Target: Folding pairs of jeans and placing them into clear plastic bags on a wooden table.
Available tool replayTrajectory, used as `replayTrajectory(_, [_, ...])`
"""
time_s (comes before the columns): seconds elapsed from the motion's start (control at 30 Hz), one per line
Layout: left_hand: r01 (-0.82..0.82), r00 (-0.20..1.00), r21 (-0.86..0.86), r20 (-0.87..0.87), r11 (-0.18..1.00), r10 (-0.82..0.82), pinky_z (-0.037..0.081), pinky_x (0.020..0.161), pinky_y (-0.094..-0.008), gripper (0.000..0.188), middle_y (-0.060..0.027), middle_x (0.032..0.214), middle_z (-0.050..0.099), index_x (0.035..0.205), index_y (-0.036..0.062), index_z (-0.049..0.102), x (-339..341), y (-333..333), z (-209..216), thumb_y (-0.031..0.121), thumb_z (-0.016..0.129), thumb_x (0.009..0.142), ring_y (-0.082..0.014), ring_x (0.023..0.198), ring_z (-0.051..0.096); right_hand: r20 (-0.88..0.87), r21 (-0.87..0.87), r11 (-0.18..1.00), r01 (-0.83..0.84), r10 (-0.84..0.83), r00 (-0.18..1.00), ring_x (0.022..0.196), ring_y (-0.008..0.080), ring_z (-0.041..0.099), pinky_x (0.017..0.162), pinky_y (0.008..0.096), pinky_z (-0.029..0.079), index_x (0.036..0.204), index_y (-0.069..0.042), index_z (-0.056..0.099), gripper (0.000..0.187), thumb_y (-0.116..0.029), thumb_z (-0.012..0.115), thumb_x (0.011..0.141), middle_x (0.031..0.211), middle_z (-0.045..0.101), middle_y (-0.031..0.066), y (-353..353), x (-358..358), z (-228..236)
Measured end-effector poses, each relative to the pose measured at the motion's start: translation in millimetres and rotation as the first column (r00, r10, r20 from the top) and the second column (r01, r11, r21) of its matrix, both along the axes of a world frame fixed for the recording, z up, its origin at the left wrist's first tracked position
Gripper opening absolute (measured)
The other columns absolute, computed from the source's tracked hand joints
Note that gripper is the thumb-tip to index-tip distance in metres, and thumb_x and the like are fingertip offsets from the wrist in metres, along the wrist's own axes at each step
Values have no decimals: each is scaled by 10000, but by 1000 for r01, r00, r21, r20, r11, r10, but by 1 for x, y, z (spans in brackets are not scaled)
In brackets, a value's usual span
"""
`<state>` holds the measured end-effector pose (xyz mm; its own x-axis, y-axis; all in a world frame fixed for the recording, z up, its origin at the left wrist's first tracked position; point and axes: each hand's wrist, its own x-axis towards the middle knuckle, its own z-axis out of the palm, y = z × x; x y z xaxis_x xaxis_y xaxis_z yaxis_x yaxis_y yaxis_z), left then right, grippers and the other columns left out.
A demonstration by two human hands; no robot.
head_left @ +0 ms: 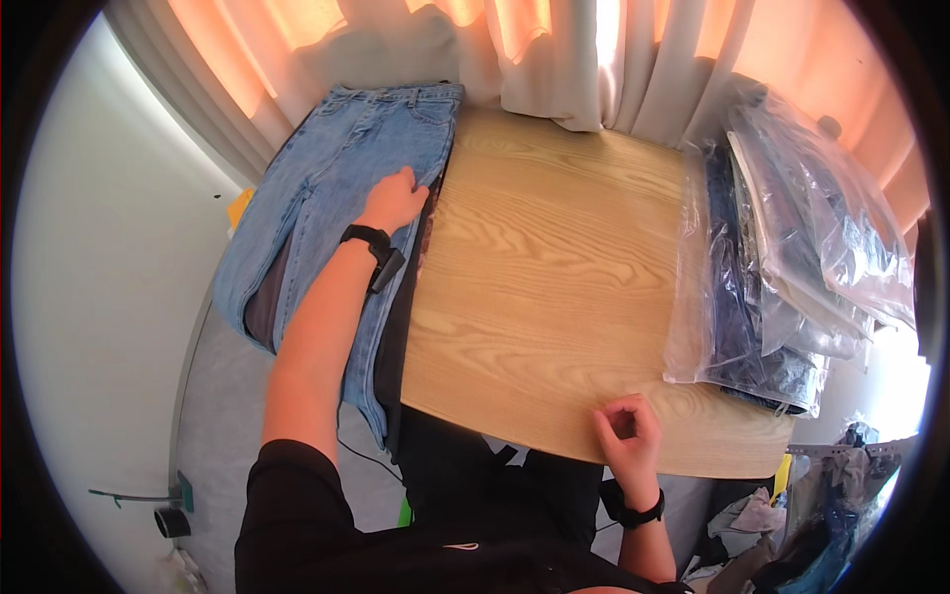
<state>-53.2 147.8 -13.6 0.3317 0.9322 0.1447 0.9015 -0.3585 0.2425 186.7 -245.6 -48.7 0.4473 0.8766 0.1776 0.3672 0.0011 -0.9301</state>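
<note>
A pair of light blue jeans [346,139] lies spread on the left side of the table, waistband at the far end and legs hanging over the near edge. Dark garments show beneath them along their right side. My left hand [393,201] rests on the jeans near their right edge, its fingers curled in against the denim. By the table's near edge, my right hand [630,436] is loosely curled into a ring, with nothing visible inside it. Each wrist wears a black band.
Clear plastic bags [792,228] holding folded garments are stacked on the right of the wooden table [544,277]. Pale curtains [554,59] hang behind, and a white wall [109,277] stands at the left. Loose garments [831,525] lie in a heap at the lower right.
</note>
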Motion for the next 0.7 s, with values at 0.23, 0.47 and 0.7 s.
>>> replayTrajectory(0.23, [71, 751, -36, 660, 997, -30, 422, 650, -325, 251, -90, 719, 583, 854, 22, 548, -46, 27, -29, 270, 512, 835, -202, 709, 563, 1, -36, 999, -18, 18, 1000, 635, 62, 481, 569, 186, 381, 795, -43, 533, 188, 56, 680, 731, 772, 519, 8, -2, 0, -2])
replayTrajectory(0.47, [190, 4, -405, 911, 894, 412, 399, 713, -270, 242, -33, 840, 562, 841, 36, 560, -51, 17, -19, 266, 483, 847, -141, 769, 507, -84, -43, 999, -7, 4, 996, 688, 84, 459, 608, 202, 365, 821, -40, 525, 160, 64, 625, 750, 801, 504, 27, -2, 1, -1])
replayTrajectory(0.7, [187, 27, -382, 923, 905, 384, 413, 695, -286, 267, -59, 803, 570, 852, 37, 562, -48, 17, -20, 290, 480, 828, -160, 742, 519, -66, -41, 998, 47, -49, 997, 615, 86, 461, 554, 205, 361, 761, -37, 548, 149, 55, 657, 719, 720, 518, 22, 0, -1, -2])
